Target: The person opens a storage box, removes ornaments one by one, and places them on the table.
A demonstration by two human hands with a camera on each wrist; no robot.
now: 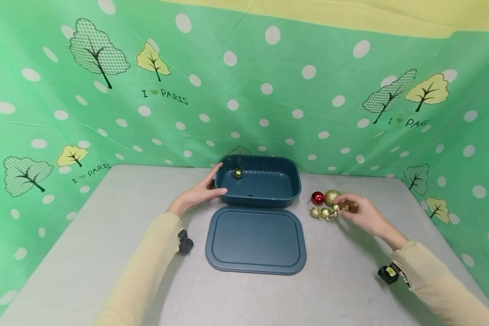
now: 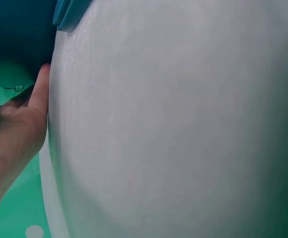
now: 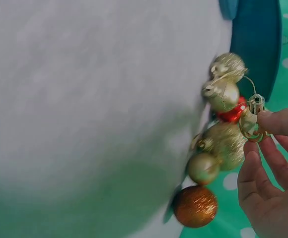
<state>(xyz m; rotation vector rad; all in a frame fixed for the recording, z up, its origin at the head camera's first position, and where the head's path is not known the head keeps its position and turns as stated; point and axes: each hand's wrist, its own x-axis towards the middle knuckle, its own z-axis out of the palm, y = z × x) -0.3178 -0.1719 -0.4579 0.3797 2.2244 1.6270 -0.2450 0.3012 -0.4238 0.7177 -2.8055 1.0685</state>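
My left hand [image 1: 197,194] rests against the left end of a dark blue plastic box [image 1: 261,200], thumb at its front corner and straight fingers along its side. Inside the box, near the back left, lies a shiny gold bauble [image 1: 238,173]. To the right of the box, my right hand [image 1: 366,216] pinches a small gold bauble [image 3: 256,104] with a thread loop, between thumb and fingers. Beneath it on the table are a red bauble [image 1: 317,198], a large glittery gold bauble [image 1: 332,196], several smaller gold ones and a copper-orange bauble [image 3: 195,206].
The matching blue lid [image 1: 256,240] lies flat just in front of the box. Both are on a table with a pale grey cover [image 1: 338,285]. A green polka-dot curtain [image 1: 244,90] hangs behind and at the sides.
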